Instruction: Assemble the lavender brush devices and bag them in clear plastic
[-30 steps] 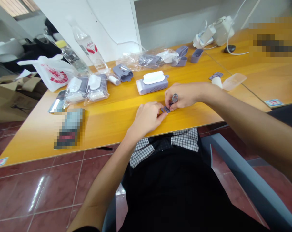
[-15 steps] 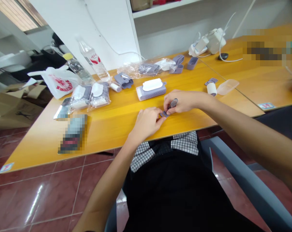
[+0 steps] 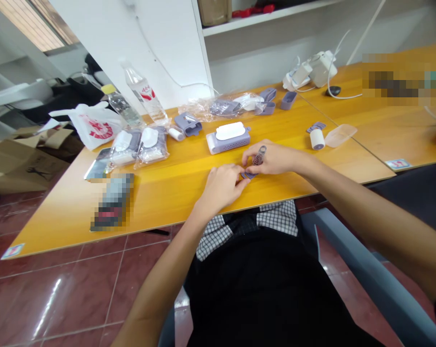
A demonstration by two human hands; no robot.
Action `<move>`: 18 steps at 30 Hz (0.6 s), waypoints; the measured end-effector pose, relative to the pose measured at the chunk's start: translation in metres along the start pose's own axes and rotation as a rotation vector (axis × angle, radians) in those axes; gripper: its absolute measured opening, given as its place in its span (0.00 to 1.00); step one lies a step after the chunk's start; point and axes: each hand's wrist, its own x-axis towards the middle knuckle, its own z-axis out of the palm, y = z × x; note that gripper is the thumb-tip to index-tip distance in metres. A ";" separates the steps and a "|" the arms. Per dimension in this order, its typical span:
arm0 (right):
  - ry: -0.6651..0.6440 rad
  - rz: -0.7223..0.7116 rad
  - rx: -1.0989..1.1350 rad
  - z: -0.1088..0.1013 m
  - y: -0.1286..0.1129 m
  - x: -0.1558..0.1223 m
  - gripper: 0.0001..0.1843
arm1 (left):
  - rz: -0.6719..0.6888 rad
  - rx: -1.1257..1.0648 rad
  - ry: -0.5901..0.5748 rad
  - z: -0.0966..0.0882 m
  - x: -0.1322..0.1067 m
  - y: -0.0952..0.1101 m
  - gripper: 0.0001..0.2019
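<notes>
My left hand [image 3: 220, 185] and my right hand [image 3: 271, 158] meet near the front edge of the orange table [image 3: 174, 188]. Between them lies a small purple plastic piece [image 3: 247, 174], pinched by the fingers of my left hand. My right hand pinches a metal coil spring [image 3: 259, 155] that stands tilted over the purple piece. Just behind the hands sits a purple case with a white brush top [image 3: 228, 136].
Bagged purple and white parts [image 3: 140, 144] lie at the left, with two water bottles [image 3: 145, 96] and a white plastic bag [image 3: 93, 126] behind. Loose purple parts [image 3: 189, 123], a white roller [image 3: 316, 139], a clear cover [image 3: 339, 135] and chargers [image 3: 313, 67] sit farther back and right.
My view has tilted up, so more of the shelf shows. The spring in my right hand has swung more upright over the purple piece; both hands stay together.
</notes>
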 end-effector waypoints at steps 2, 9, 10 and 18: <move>-0.010 -0.013 0.007 -0.001 0.000 0.000 0.09 | 0.001 -0.002 -0.002 -0.001 0.000 0.000 0.09; -0.117 0.049 0.101 -0.013 0.008 -0.006 0.18 | -0.008 -0.015 -0.011 -0.003 -0.001 0.002 0.08; -0.121 0.033 0.095 -0.014 0.009 -0.006 0.17 | -0.008 -0.016 -0.012 -0.003 -0.001 0.002 0.08; -0.145 -0.038 0.113 -0.015 0.016 -0.002 0.15 | -0.011 -0.007 -0.010 -0.002 0.000 0.001 0.09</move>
